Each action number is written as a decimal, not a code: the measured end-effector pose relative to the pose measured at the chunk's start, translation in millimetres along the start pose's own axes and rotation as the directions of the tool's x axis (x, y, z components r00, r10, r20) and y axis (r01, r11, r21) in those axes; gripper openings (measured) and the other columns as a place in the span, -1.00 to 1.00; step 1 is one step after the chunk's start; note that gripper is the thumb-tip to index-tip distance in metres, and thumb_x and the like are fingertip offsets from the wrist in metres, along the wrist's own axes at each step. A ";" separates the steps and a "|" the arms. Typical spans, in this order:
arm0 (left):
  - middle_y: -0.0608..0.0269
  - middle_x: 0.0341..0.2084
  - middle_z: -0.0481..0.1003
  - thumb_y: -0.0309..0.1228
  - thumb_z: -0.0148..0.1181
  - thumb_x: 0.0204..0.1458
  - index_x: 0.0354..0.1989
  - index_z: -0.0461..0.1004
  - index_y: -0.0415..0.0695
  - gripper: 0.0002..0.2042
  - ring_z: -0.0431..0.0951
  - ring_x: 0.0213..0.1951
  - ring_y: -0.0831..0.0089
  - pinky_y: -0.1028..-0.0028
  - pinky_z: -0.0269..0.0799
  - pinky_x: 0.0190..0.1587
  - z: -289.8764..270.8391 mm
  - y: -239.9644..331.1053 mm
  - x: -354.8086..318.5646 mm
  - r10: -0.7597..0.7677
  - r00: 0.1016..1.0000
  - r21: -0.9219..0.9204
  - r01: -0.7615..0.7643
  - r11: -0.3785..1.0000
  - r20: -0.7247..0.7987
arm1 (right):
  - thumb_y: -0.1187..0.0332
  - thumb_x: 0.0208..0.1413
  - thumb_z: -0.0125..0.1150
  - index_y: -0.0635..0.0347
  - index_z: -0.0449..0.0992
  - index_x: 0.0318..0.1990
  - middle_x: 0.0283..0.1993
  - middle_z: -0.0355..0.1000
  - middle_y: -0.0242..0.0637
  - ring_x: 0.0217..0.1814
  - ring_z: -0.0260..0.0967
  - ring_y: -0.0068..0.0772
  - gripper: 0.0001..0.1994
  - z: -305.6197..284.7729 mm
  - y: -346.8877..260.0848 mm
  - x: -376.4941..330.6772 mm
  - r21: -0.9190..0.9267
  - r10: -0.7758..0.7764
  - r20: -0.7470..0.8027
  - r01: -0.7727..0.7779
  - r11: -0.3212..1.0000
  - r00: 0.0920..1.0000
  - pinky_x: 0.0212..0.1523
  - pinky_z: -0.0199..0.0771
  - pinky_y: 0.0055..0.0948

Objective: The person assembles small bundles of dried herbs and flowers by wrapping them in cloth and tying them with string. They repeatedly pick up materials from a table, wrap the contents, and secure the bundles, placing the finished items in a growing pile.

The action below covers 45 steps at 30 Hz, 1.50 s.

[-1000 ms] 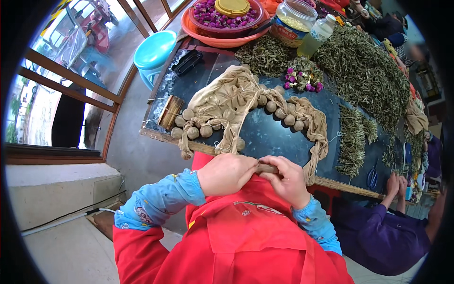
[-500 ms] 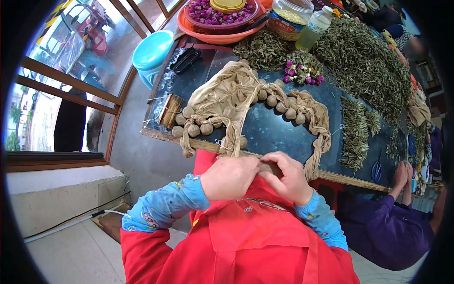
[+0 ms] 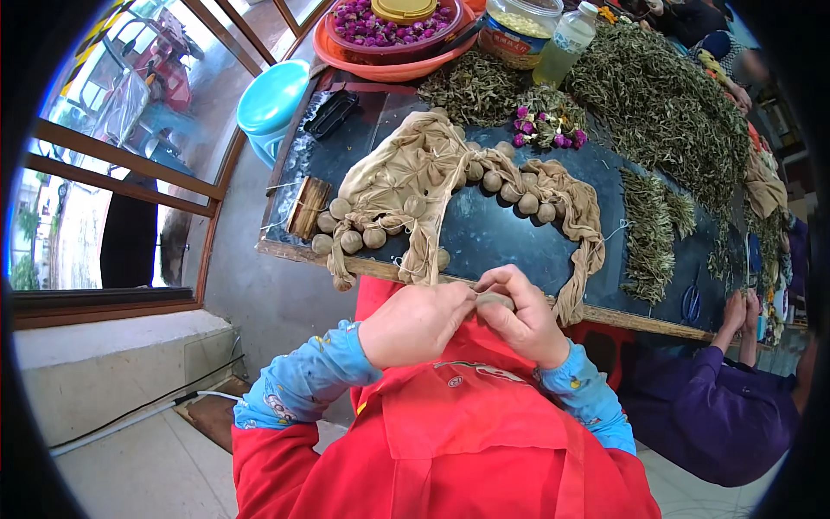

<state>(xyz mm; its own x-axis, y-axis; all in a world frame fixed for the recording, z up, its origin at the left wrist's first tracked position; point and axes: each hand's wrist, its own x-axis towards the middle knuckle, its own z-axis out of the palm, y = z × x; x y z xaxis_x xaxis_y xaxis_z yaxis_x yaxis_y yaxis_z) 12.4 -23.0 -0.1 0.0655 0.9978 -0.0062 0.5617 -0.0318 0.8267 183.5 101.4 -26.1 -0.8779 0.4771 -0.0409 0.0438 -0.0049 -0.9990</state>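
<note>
Ball (image 3: 494, 300) of pressed leaf, small and tan-brown, sits pinched between a worker's two hands just off the near edge of the tabletop (image 3: 484, 238), above a red apron. The left hand (image 3: 418, 322) is cupped and closed against it from one side; the right hand (image 3: 523, 316) is curled over it from the other, fingertips meeting at the ball, so both are clamped together on it and most of it is hidden. Judging by its size it is very light, and firm enough to roll yet likely to crumble or loosen if squeezed hard; a gentle hold around its middle with the fingertips looks the safest grip.

Finished balls (image 3: 510, 186) like it lie in a curved row on a crumpled beige cloth (image 3: 415, 173) draped across the dark tabletop, its ends hanging over the near edge. A small bundle of wooden sticks (image 3: 308, 208) rests at the near left corner. Heaps of dried green leaves (image 3: 657, 95) cover the right side and far edge, with a cluster of purple flowers (image 3: 545, 131) between them. A clear bottle (image 3: 566, 43), a jar (image 3: 519, 26) and an orange basin (image 3: 389, 65) of dried blossoms stand along the far edge, and a blue stool (image 3: 272, 99) is beside the far left corner. Another person in a purple sleeve (image 3: 700, 406) works at the near right.
</note>
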 end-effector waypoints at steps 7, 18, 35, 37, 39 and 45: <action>-0.03 -0.45 0.45 -0.26 -0.04 0.32 -0.18 0.45 -0.22 -0.74 0.49 -0.39 0.01 0.23 0.42 -0.30 -11.7 -0.4 1.7 -0.125 0.985 -0.434 0.164 0.886 0.116 | 0.34 0.10 0.38 0.21 0.47 -0.03 -0.30 0.50 -0.27 -0.36 0.45 -0.47 -0.68 -1.3 -9.1 3.9 -0.219 -0.324 0.088 0.335 0.916 0.942 -0.33 0.42 -0.49; 0.29 -0.54 0.44 -0.33 -0.01 0.32 -0.23 0.43 -0.23 -0.79 0.43 -0.47 0.61 0.52 0.38 -0.42 -37.5 5.3 -5.8 -0.060 0.995 -0.146 0.048 0.988 -0.079 | 0.52 0.01 0.39 0.23 0.51 0.01 -0.15 0.49 -0.20 -0.22 0.49 -0.35 -0.64 16.9 -21.6 11.4 -0.147 -0.326 -0.004 0.322 0.935 0.945 -0.20 0.48 -0.47; 0.15 -0.59 0.42 -0.34 0.05 0.28 -0.34 0.45 -0.23 -0.78 0.46 -0.53 0.33 0.35 0.38 -0.45 -30.7 3.3 -10.5 -0.251 0.960 -0.372 0.189 0.909 -0.127 | 0.59 0.00 0.26 0.27 0.49 -0.06 -0.13 0.45 -0.12 -0.17 0.51 -0.16 -0.70 33.3 -22.2 17.1 -0.401 -0.515 -0.097 0.440 0.804 0.852 -0.16 0.55 -0.35; 0.32 -0.60 0.37 -0.30 -0.01 0.33 -0.32 0.43 -0.21 -0.75 0.37 -0.53 0.60 0.45 0.36 -0.48 -38.1 2.7 -13.6 -0.397 0.917 -0.598 0.344 0.724 0.047 | 0.56 0.00 0.28 0.24 0.48 -0.05 -0.15 0.46 -0.12 -0.17 0.50 -0.15 -0.69 32.0 -31.7 22.9 -0.494 -0.654 -0.021 0.561 0.664 0.756 -0.17 0.54 -0.33; 0.31 -0.60 0.39 -0.28 -0.01 0.34 -0.31 0.42 -0.21 -0.75 0.40 -0.54 0.59 0.44 0.37 -0.48 -44.2 3.9 -17.5 -0.353 0.935 -0.624 0.289 0.727 0.021 | 0.51 0.01 0.31 0.23 0.48 -0.06 -0.15 0.47 -0.11 -0.17 0.50 -0.14 -0.70 30.8 -37.7 29.8 -0.486 -0.646 -0.034 0.553 0.677 0.762 -0.19 0.53 -0.33; 0.26 -0.51 0.51 -0.41 0.02 0.28 -0.31 0.42 -0.21 -0.85 0.55 -0.48 0.52 0.44 0.44 -0.43 -54.6 2.7 -18.4 0.196 0.922 0.359 -0.068 0.931 -0.334 | 0.32 0.12 0.32 0.24 0.47 -0.13 -0.29 0.48 -0.18 -0.29 0.46 -0.45 -0.75 35.2 -46.9 54.4 -0.096 -0.109 -0.074 0.102 0.990 0.991 -0.27 0.45 -0.45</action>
<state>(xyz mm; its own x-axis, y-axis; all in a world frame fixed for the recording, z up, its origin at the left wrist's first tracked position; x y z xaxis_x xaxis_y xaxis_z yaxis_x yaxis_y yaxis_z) -32.2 -38.4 33.0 -0.1054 0.9329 0.3443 0.8143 -0.1178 0.5683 116.9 96.7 18.0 -0.8399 0.5382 0.0698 -0.0001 0.1284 -0.9917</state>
